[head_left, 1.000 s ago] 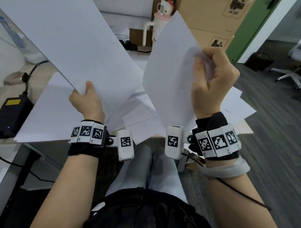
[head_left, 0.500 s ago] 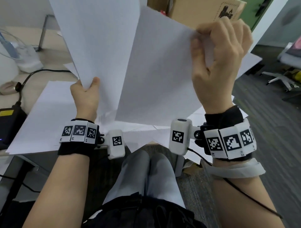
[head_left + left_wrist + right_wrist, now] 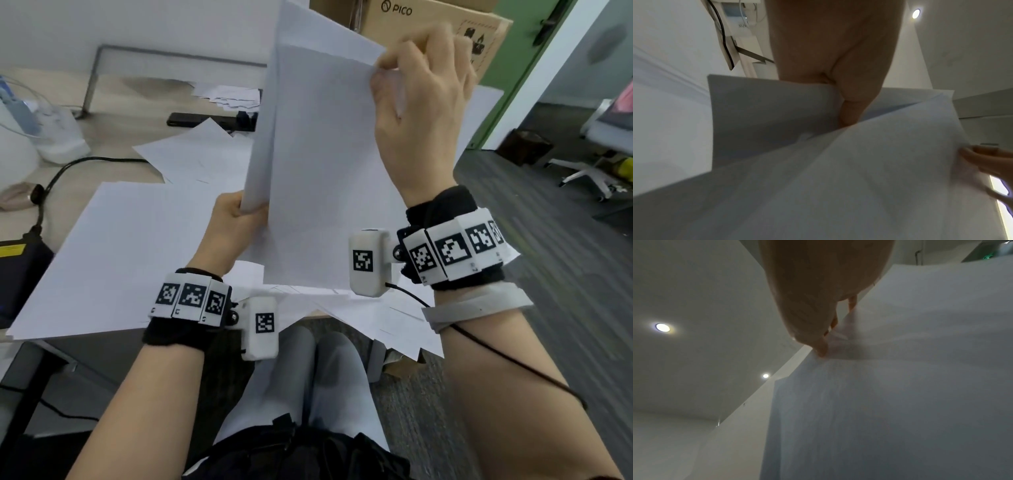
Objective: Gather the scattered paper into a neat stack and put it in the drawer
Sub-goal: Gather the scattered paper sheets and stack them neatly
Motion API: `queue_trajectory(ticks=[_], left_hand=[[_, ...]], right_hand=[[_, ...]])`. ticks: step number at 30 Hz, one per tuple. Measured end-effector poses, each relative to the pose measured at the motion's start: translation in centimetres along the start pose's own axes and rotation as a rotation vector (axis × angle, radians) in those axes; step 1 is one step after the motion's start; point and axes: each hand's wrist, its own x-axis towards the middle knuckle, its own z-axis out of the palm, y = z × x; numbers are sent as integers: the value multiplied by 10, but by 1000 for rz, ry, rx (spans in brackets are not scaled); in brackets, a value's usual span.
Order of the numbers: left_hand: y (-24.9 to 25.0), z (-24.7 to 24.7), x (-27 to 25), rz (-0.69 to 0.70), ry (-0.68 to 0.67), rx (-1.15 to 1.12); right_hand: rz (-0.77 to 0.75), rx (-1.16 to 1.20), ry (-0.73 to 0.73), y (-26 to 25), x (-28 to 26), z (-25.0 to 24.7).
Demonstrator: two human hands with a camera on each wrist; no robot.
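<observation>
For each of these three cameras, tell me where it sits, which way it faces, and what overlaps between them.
Head: worn on the head, looking down at the desk; shows left hand, right hand, forearms, legs.
Left wrist: under the left hand, looking up along it at the sheets and ceiling.
Right wrist: under the right hand, looking up at its sheet and ceiling lights.
Shared: the left wrist and head views both show the right hand's fingers pinching paper.

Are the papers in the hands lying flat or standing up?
Standing up. The held sheets rise off the desk; the left hand grips their bottom, the right hand pinches the top.
</observation>
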Motion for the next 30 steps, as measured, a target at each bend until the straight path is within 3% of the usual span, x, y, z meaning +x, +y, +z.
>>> queue_trajectory(ticks=[8,15,19,24,30], left_hand=[[-20,9,2,-57,-30,19],[-10,15,-1,-80,-46,-57],[-6,14,5,23,-88,-116],[-13,16,15,87,-18,-152],[-25,15,16,74,104,-186]], right_hand=[[62,-79,-210,13,7,14],[50,-19,-88,12,0,32],[34,15,-35,9,-2,39],[16,56,3,3,-9,37],[270,3,-3,23,-38,26]])
